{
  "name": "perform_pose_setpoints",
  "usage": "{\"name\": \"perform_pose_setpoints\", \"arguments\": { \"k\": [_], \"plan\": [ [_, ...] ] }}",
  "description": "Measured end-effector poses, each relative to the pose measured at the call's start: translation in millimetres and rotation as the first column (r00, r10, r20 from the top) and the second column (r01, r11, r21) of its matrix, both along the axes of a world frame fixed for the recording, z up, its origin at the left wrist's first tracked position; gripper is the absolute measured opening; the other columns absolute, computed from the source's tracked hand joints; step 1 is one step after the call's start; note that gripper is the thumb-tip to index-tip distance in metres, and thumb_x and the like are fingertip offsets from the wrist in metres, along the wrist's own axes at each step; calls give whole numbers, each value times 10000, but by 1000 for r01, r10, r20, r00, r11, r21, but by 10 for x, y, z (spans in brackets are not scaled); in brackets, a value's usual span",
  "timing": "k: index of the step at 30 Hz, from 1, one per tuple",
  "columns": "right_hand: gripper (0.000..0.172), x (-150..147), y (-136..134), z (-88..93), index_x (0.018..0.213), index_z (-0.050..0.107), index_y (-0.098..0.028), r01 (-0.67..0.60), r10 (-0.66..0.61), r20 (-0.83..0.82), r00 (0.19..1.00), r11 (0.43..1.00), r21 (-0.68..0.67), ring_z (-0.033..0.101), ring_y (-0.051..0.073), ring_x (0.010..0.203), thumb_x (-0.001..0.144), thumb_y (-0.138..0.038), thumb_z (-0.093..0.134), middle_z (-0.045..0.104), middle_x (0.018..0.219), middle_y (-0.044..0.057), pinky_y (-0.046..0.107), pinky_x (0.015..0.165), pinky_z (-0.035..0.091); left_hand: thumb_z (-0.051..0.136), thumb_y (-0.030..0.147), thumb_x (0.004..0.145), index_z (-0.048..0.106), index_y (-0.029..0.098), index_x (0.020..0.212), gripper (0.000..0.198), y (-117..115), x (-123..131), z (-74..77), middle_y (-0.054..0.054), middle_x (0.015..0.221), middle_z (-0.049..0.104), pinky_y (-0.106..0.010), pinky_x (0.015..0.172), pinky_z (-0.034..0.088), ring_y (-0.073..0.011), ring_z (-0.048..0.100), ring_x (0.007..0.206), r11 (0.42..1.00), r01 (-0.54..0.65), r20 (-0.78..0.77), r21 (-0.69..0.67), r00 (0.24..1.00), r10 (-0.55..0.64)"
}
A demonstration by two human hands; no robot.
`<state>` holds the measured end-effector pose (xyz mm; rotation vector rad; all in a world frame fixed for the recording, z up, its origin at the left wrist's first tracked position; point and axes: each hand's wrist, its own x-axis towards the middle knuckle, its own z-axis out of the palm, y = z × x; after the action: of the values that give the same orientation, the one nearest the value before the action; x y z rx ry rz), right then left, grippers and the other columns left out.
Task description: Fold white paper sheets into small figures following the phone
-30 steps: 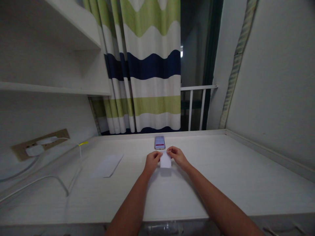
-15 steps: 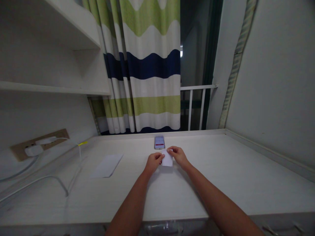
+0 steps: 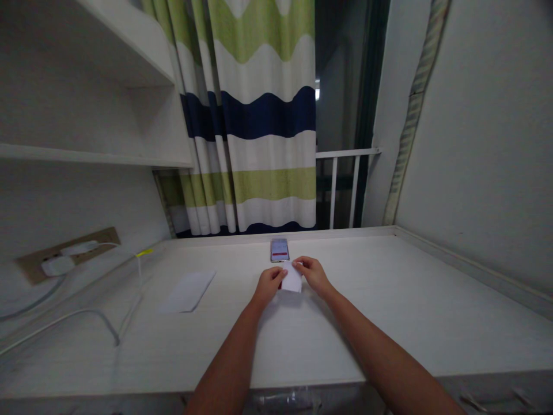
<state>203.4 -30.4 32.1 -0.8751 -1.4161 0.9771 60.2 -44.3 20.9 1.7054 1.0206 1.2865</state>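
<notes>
A small piece of white paper (image 3: pixel 292 280) is held just above the desk, in front of a phone. My left hand (image 3: pixel 269 283) pinches its left edge between thumb and fingers. A bit of red shows by those fingers, too small to name. My right hand (image 3: pixel 315 274) grips the paper's upper right corner, fingers closed. Right behind the paper lies the phone (image 3: pixel 279 250), face up with its screen lit. Farther left, more white paper (image 3: pixel 188 291) rests flat on the desk.
The white desk (image 3: pixel 410 300) runs to a wall on the right. White cables (image 3: pixel 97 314) trail from chargers (image 3: pixel 58 264) plugged in at the left. A shelf (image 3: pixel 95 154) overhangs the left side. Behind the desk hang a striped curtain (image 3: pixel 272 153) and a white railing (image 3: pixel 345 154).
The small paper has tilted slightly, its lower edge now slanting and shifted a little left. Both hands keep hold of it in nearly the same place.
</notes>
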Motion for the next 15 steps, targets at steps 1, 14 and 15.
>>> {"name": "perform_pose_setpoints", "arguments": {
  "k": [1,14,15],
  "plan": [
    [240,6,2,4,613,583,-141,12,-12,-8,1000,1000,0,444,103,500,555,-372,611,535,536,-9,233,489,336,514,460,645,502,135,550,339,0,4,-4,49,450,412,-199,421,291,-67,379,416,1000,18,16,-17,1000,-17],
    [245,30,35,-15,607,575,-154,108,-108,-34,994,994,-11,445,105,504,554,-391,605,537,535,-3,232,472,351,532,413,631,525,133,592,282,-30,5,19,47,438,433,-190,412,281,-62,389,400,997,16,6,-80,1000,-16],
    [252,31,33,-13,609,575,-153,105,-105,-33,994,994,-16,447,105,505,553,-396,608,537,536,-2,231,471,352,531,409,632,526,133,591,280,-28,5,18,49,437,427,-190,412,276,-61,381,401,997,11,1,-78,1000,-11]
  ]
}}
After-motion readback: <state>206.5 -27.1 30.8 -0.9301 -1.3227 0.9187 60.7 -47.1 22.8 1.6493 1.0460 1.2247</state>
